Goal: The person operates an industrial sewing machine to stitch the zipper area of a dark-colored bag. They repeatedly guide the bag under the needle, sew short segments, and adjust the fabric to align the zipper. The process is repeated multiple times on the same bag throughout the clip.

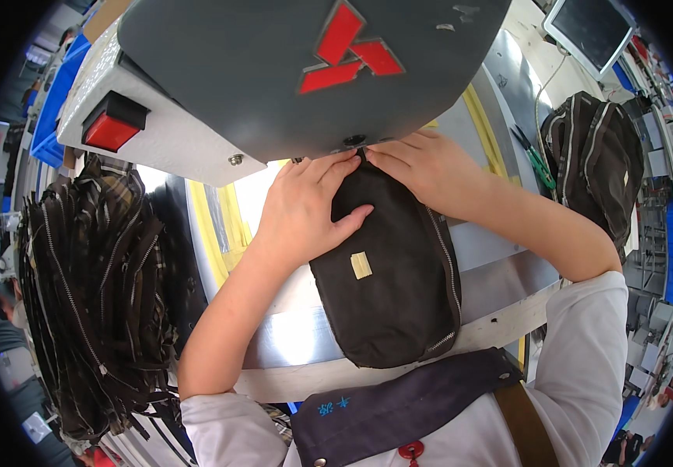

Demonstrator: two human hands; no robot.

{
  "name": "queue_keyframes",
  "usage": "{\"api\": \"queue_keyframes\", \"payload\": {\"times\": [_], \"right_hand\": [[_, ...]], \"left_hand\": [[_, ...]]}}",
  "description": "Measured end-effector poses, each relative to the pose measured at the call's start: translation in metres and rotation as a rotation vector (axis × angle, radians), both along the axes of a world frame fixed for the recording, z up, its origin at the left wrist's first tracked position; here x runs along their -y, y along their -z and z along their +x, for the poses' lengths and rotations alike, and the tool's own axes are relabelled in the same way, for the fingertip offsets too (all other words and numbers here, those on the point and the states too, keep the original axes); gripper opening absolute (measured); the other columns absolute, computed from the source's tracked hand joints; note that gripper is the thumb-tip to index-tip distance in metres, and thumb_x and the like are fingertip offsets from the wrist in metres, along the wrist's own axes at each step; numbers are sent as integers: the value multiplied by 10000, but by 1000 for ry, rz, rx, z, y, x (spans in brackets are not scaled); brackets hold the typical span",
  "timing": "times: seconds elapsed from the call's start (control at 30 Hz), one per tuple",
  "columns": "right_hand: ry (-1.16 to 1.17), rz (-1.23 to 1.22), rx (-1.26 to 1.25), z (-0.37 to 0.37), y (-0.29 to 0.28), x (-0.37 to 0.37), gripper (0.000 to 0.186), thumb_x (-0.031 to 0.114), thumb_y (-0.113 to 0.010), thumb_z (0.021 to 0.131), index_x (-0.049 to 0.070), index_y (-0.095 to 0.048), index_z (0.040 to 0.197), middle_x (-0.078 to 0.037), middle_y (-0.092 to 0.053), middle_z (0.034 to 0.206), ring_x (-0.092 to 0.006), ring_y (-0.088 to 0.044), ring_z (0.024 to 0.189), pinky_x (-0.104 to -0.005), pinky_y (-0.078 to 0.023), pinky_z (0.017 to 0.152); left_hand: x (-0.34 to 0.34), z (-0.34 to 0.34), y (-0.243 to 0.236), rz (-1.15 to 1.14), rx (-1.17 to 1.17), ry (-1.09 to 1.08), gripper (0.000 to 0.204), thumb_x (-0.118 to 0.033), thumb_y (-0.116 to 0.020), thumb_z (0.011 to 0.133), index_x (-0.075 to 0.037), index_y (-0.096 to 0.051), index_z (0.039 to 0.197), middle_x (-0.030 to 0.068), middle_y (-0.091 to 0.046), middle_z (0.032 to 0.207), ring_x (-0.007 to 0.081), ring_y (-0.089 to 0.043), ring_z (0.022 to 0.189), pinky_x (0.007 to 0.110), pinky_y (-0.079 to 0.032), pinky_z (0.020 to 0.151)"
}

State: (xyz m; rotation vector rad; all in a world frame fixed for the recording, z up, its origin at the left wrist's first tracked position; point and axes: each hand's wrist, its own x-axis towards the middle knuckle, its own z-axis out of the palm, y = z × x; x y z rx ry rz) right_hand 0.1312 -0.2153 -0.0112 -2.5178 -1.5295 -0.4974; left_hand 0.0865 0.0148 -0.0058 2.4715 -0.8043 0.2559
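Observation:
A dark brown fabric bag piece [399, 303] with a metal zipper along its right and lower edge lies on the worktable. A small pale tape patch [361, 265] sits on its middle. My left hand [297, 206] rests flat on its upper left, fingers stretched forward and thumb spread out over the fabric. My right hand [434, 173] presses on its upper right edge with fingers extended. Both sets of fingertips come close together at the piece's narrow far end, just below the dark grey head of a sewing machine [274, 86]. The head hides the needle area.
Left stands a thick pile of dark zippered bag pieces [95, 296]. More dark bags [597, 156] lie at the right, beside green-handled scissors [539, 165]. A red switch [115, 128] is on the machine's white housing. Yellow tape strips [210, 233] mark the table. A screen [590, 31] stands far right.

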Motion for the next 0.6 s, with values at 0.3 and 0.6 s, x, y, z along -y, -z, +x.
{"api": "queue_keyframes", "payload": {"times": [0.3, 0.6], "right_hand": [[47, -87, -39, 10, -8, -4, 333, 108, -578, 814, 2, -607, 1129, -84, -632, 1121, -217, -641, 1013, -344, -519, 895], [21, -2, 22, 9, -4, -4, 307, 117, -580, 804, 4, -598, 1090, -78, -632, 1079, -211, -647, 988, -341, -528, 870]], "left_hand": [[-1, 9, 2, 50, -6, -69, 476, -232, -782, 713, -15, -661, 1119, 126, -660, 1132, 316, -650, 973, 383, -516, 843], [-1, 8, 6, 21, 47, -59, 478, -233, -771, 727, -21, -655, 1138, 112, -653, 1154, 301, -638, 1003, 383, -501, 853]]}}
